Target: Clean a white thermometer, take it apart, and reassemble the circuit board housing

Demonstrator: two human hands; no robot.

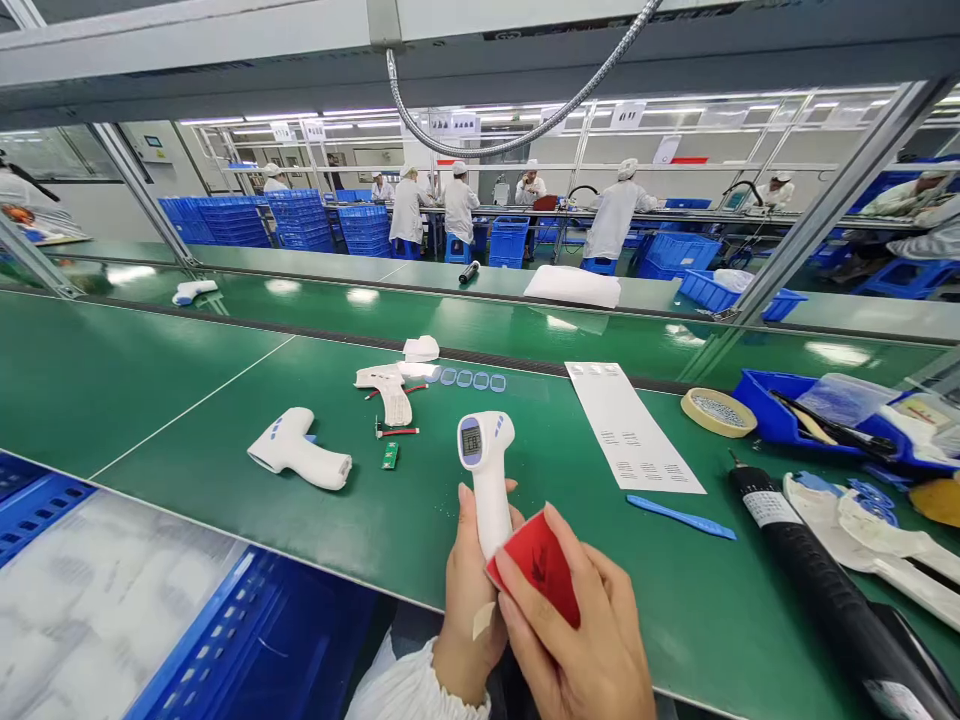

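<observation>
My left hand [471, 590] is closed round the handle of a white infrared thermometer [491, 490], which stands upright with its small grey screen facing me. Between the fingers and thumb of my right hand [592, 630] is a red square sheet [541, 568] with a dark smudge on it. One edge of the sheet lies against the lower handle; whether it is paper or cloth I cannot tell. Another white thermometer [300, 448] lies on its side to the left. Beyond it are an opened white housing [391, 392], a green circuit board [390, 456] and several blue ring-shaped frames [465, 380].
On the right are a white label sheet [630, 425], a blue pry stick [681, 517], a tape roll [718, 412], a black electric screwdriver [810, 590] and a blue bin [825, 415]. A blue crate [202, 630] stands at lower left. Several people work across the room.
</observation>
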